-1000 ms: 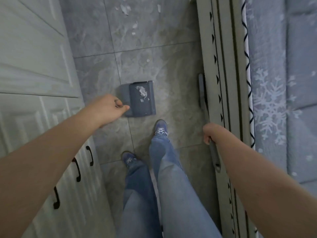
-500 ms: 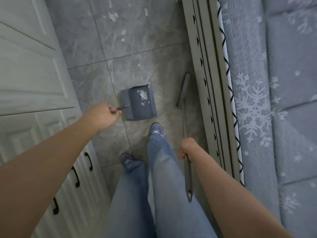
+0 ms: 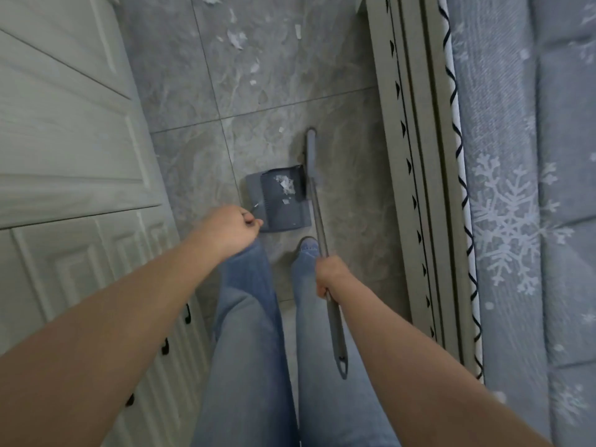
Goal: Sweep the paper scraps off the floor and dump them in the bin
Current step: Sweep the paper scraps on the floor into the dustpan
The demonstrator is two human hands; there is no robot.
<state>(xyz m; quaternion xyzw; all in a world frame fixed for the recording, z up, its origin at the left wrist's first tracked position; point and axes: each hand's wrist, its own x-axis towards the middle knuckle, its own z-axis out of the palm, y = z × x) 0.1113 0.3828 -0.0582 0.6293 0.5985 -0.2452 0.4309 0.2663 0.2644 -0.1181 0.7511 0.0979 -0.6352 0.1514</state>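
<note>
Head view: dustpan (image 3: pixel 283 201) handle is gripped by left hand (image 3: pixel 230 229); broom (image 3: pixel 317 217) handle is gripped by right hand (image 3: pixel 330 275); scraps (image 3: pixel 238 38) are seen on floor (image 3: pixel 180 75).

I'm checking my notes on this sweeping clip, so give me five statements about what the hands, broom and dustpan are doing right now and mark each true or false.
1. The right hand grips the broom handle. True.
2. The dustpan holds no paper. False: white scraps lie in it.
3. The left hand hangs free. False: it grips the dustpan's thin handle.
4. Paper scraps on the floor remain ahead of the dustpan. True.
5. The broom head rests on the bed. False: it is down at the floor, beside the dustpan.
</note>
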